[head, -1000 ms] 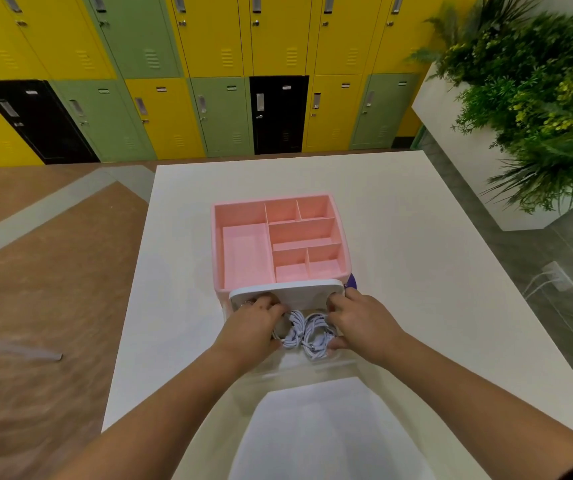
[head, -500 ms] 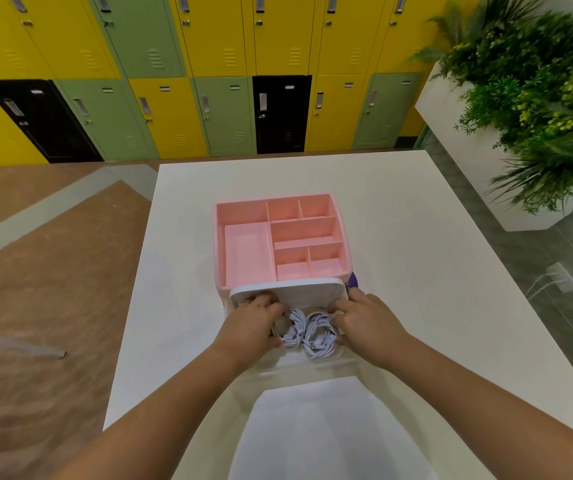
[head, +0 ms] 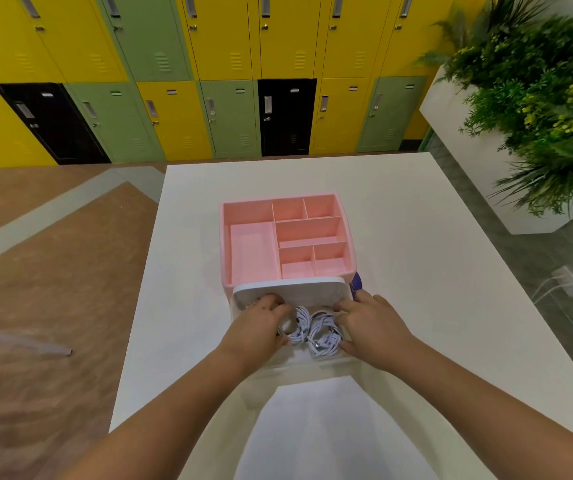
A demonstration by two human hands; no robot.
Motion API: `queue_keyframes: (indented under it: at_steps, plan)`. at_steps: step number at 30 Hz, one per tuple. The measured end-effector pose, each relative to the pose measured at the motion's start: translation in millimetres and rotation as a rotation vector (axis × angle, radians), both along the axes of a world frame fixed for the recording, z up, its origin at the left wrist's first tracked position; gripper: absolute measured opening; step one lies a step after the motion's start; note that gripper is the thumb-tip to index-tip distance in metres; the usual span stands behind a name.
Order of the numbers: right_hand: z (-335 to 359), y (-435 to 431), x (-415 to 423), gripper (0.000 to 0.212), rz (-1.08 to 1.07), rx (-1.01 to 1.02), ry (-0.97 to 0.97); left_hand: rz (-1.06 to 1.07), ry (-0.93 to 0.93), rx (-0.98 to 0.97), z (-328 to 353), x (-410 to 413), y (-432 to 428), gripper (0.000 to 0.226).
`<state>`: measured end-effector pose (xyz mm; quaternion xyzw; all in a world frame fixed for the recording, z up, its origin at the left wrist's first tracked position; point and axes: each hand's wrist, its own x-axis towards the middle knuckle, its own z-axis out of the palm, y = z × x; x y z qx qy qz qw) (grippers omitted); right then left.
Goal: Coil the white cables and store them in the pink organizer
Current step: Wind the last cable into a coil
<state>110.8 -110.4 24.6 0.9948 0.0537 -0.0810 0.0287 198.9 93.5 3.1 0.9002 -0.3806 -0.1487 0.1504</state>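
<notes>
The pink organizer (head: 224, 244) stands mid-table with several open compartments on top. Its white front frame (head: 288, 291) faces me, and a clear drawer (head: 313, 363) is pulled out below it toward me. Two coiled white cables lie side by side in the drawer: the left coil (head: 297, 329) and the right coil (head: 323, 336). My left hand (head: 257, 329) curls over the left coil and hides part of it. My right hand (head: 371, 323) brackets the right coil between forefinger and thumb.
The white table (head: 434, 271) stretches around the organizer. A purple label (head: 355, 284) sticks out at the organizer's right front corner. Lockers (head: 229, 81) line the far wall, a white planter with plants (head: 538, 116) stands at the right, and a floor socket (head: 567, 280) lies beside the table.
Both hands stay at the coils in the drawer; the right hand has slid slightly outward. The camera view has shifted a little.
</notes>
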Motion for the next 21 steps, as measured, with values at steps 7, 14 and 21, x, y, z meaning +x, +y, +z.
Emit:
queue_keyframes:
  at_steps: [7,14,21]
  plan:
    - [21,1,8,0.013,-0.027,0.278,-0.402,-0.013,-0.094,-0.055,11,-7,7,0.040]
    - [23,-5,40,0.029,-0.062,0.226,-0.334,0.261,-0.324,-0.252,27,17,36,0.036]
    - [25,-3,37,0.036,0.017,0.135,-0.258,0.166,-0.356,-0.145,33,29,50,0.019]
